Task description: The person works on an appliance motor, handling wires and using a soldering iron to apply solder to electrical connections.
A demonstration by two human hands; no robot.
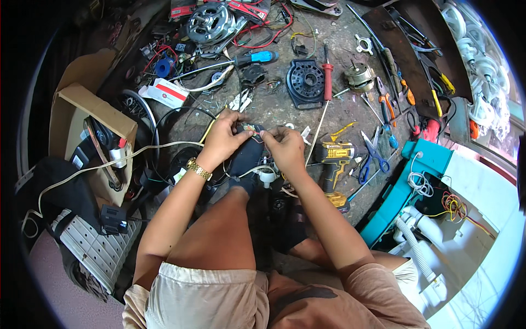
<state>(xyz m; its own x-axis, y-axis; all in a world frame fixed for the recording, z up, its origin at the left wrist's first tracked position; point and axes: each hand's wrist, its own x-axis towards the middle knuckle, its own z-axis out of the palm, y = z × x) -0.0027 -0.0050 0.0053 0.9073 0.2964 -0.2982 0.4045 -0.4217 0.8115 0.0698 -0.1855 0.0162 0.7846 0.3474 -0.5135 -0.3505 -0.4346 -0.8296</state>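
Observation:
My left hand (224,136), with a gold watch (198,169) on its wrist, is closed on the left side of a small circuit board (250,129) with coloured parts and thin wires. From the right, my right hand (286,149) pinches at the board's other edge, where a thin red wire (259,134) shows; whether its fingertips grip the wire or the board is hard to make out. The board is held above my dark-socked foot (245,159). Just below the right hand sits a small white plastic part (267,175) with wires.
Right of my hands lie a yellow-black cordless drill (333,164), blue-handled scissors (375,159), a red-handled screwdriver (327,77) and a dark round-vented housing (306,82). A motor (359,75) stands farther back. On the left are an open cardboard box (90,104) and a long pale cable (120,159).

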